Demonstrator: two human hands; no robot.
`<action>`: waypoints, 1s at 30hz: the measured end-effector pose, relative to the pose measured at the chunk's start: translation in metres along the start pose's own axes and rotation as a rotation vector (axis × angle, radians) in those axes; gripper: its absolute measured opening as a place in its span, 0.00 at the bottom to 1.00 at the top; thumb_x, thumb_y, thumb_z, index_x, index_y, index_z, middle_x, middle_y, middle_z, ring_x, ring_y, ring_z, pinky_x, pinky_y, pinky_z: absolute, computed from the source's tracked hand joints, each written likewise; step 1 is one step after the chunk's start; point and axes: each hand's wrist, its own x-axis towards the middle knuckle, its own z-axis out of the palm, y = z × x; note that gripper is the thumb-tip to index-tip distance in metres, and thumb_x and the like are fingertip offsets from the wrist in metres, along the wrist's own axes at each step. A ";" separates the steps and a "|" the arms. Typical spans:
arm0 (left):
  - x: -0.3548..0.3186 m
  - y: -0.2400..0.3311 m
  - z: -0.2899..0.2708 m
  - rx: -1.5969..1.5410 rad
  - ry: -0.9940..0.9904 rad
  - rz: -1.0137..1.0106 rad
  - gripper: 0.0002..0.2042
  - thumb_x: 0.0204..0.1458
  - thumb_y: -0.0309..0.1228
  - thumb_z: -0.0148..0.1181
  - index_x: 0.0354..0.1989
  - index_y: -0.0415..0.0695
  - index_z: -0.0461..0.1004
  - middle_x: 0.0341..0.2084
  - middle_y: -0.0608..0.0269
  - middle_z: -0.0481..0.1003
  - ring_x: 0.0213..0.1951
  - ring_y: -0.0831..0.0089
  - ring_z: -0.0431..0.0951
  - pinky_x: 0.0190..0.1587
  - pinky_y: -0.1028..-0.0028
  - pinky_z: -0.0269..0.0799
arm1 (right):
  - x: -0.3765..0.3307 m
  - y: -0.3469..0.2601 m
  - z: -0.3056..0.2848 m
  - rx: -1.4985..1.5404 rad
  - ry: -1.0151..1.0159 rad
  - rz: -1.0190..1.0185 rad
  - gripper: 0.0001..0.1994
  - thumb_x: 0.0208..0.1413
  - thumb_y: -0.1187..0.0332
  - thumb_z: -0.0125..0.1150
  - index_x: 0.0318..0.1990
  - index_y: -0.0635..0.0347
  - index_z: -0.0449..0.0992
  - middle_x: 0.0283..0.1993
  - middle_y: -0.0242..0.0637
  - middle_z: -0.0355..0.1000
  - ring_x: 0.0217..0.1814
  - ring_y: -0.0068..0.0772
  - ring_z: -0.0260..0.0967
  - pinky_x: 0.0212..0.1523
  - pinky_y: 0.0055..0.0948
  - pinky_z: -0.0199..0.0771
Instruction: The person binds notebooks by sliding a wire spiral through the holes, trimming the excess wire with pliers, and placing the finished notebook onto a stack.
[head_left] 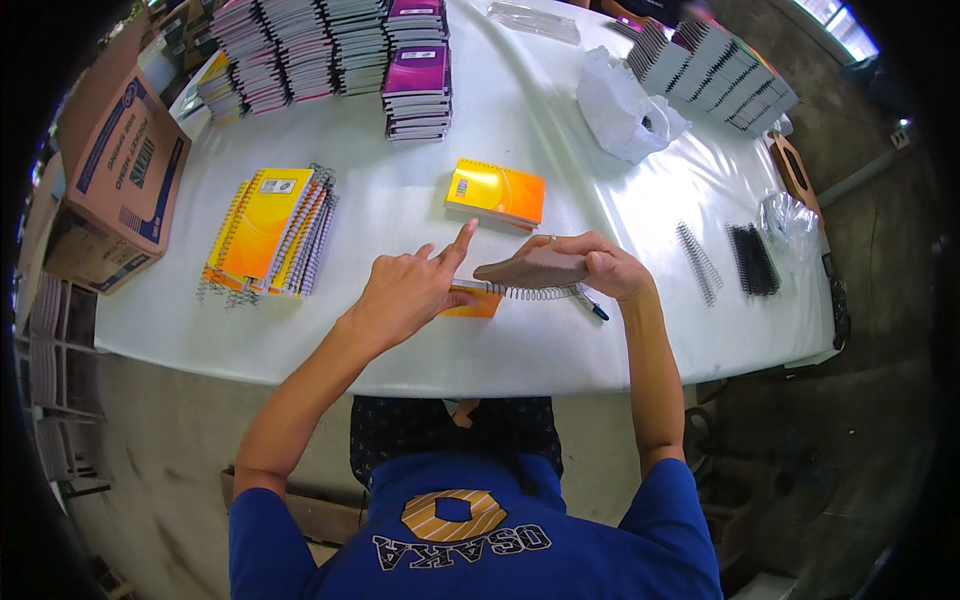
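Note:
My left hand (405, 292) is at a small orange notebook (470, 303) near the table's front edge, thumb on its cover and index finger stretched out. It steadies the notebook, which it partly covers. In my right hand (615, 268) is a flat grey-brown pad (530, 269), gripped at one end. Just under the pad runs a dark spiral wire coil (540, 293), reaching right from the notebook's edge; how far it is threaded cannot be made out. A pen (597, 308) lies below the coil. Beyond my hands lies a small stack of yellow-orange notebooks (497, 192).
Coil-bound yellow notebooks (265, 230) are piled at left, beside an open cardboard box (125, 175). Tall notebook stacks (415, 90) stand at the back. Loose coils (752, 260) lie at right, below a white plastic bag (625, 105) and more stacks (710, 75). Someone sits at the far edge.

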 end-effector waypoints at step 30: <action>-0.021 -0.034 0.043 -1.200 0.407 -0.194 0.56 0.33 0.26 0.78 0.73 0.52 0.47 0.62 0.50 0.68 0.60 0.65 0.71 0.61 0.67 0.67 | 0.048 -0.002 0.017 -0.455 -0.122 0.237 0.28 0.56 0.50 0.63 0.55 0.64 0.76 0.57 0.43 0.71 0.59 0.35 0.66 0.59 0.33 0.64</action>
